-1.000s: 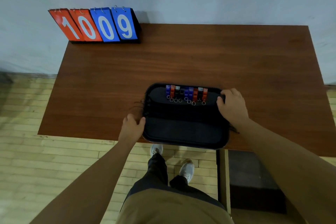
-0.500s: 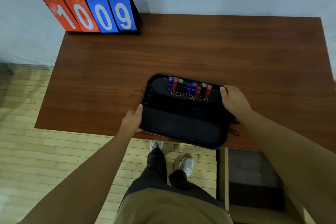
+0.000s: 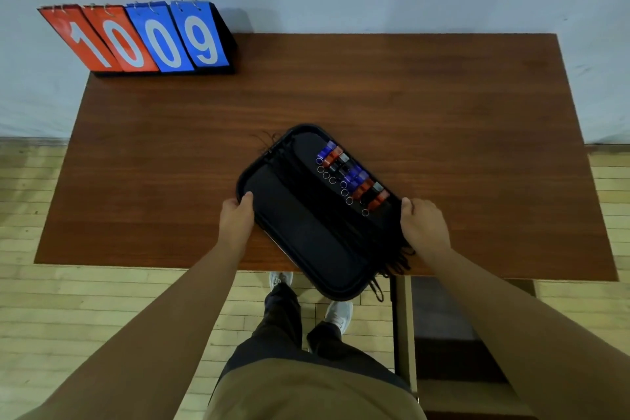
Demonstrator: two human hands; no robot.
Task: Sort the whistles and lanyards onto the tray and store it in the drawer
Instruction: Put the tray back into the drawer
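both hands — left hand (image 3: 237, 218), right hand (image 3: 422, 227) — grip the tray (image 3: 300, 235) holding whistles (image 3: 353, 176) and lanyards (image 3: 347, 228).

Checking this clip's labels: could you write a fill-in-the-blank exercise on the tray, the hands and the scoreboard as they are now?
1. The left hand and right hand grip a tray coloured ____.
2. The scoreboard on the table reads ____.
3. The row of whistles lies nearer the ____ hand.
Missing words: black; 1009; right.

Bare forearms (image 3: 191, 300), khaki top (image 3: 306, 392), dark trousers (image 3: 279, 324), white sneakers (image 3: 339, 314).
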